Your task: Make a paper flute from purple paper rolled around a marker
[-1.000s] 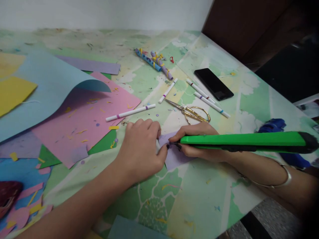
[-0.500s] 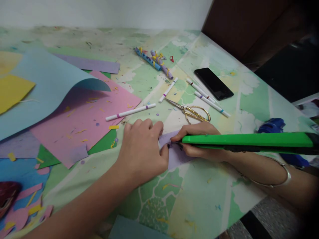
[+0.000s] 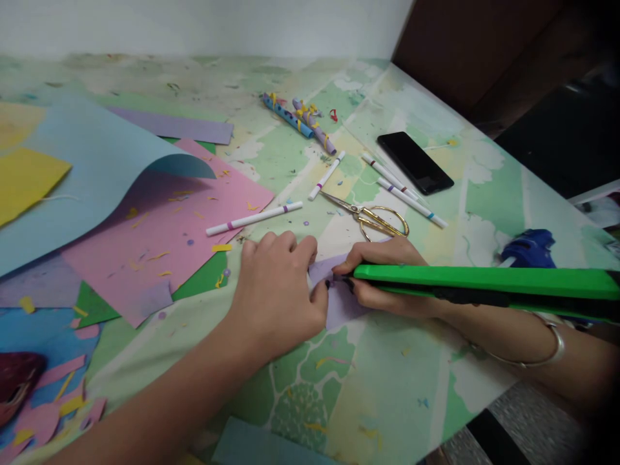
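Observation:
Curled fingers of my left hand [image 3: 278,297] press and grip the edge of a small purple paper [image 3: 339,307] on the table, its thumb bent against the paper. My right hand [image 3: 392,278] is closed around the front end of what looks like a long green utility knife [image 3: 484,282] with dark parts along its underside. The tool's tip is at the purple paper, close to my left thumb; the blade is hard to make out between the fingers. Gold-handled scissors [image 3: 368,219] lie just beyond my right hand.
Several white markers [image 3: 254,218] lie around the scissors, with a black phone [image 3: 415,163] behind. Two decorated paper rolls [image 3: 288,116] rest farther back. Pink paper [image 3: 203,200], a curling blue sheet [image 3: 92,161] and scraps cover the left. A blue object [image 3: 527,248] sits at right.
The rear end of the green utility knife has dipped slightly and moved a little toward me. My left hand stays in place on the purple paper.

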Available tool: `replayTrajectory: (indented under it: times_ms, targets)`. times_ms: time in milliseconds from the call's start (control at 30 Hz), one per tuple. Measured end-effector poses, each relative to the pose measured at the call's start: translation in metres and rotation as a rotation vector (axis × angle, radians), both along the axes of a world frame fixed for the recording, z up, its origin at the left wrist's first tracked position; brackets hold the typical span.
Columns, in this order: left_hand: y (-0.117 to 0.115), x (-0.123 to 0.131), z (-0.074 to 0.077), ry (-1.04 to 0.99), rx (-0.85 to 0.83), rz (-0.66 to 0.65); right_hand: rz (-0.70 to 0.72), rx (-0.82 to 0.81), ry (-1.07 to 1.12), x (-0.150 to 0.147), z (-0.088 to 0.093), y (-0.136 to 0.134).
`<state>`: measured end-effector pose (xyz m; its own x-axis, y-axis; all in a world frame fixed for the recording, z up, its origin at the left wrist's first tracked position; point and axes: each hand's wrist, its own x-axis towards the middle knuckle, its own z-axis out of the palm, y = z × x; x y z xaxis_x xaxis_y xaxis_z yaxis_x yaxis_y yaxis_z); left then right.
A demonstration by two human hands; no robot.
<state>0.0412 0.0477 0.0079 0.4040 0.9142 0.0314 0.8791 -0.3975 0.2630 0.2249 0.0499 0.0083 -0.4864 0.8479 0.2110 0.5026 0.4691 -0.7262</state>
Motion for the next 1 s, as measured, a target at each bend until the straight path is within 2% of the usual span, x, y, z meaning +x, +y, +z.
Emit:
replayTrajectory:
  times_ms: [233, 433, 533, 600, 667, 833, 1000]
  targets:
    - [0.000, 0.000, 0.001, -0.008, -0.005, 0.002, -0.004, 0.003, 0.000, 0.000, -0.004, -0.001]
    - [0.003, -0.003, -0.002, -0.134, -0.023, -0.016, -0.051, -0.012, 0.090, 0.003, 0.003, 0.001]
    - [0.006, -0.007, -0.003, -0.276, -0.064, -0.028, -0.197, -0.019, 0.256, 0.010, 0.006, 0.006]
    - [0.008, -0.010, -0.003, -0.435, -0.115, -0.022, -0.300, 0.038, 0.341, 0.014, 0.006, 0.010]
    - [0.008, -0.013, -0.002, -0.625, -0.176, 0.011, -0.324, 0.094, 0.344, 0.019, 0.006, 0.014]
    - [0.004, -0.015, 0.000, -1.012, -0.311, 0.152, -0.195, 0.115, 0.169, 0.021, 0.005, 0.018]
    - [-0.006, -0.015, 0.007, -1.173, -0.373, 0.288, -0.029, 0.018, 0.104, 0.015, 0.005, 0.014]
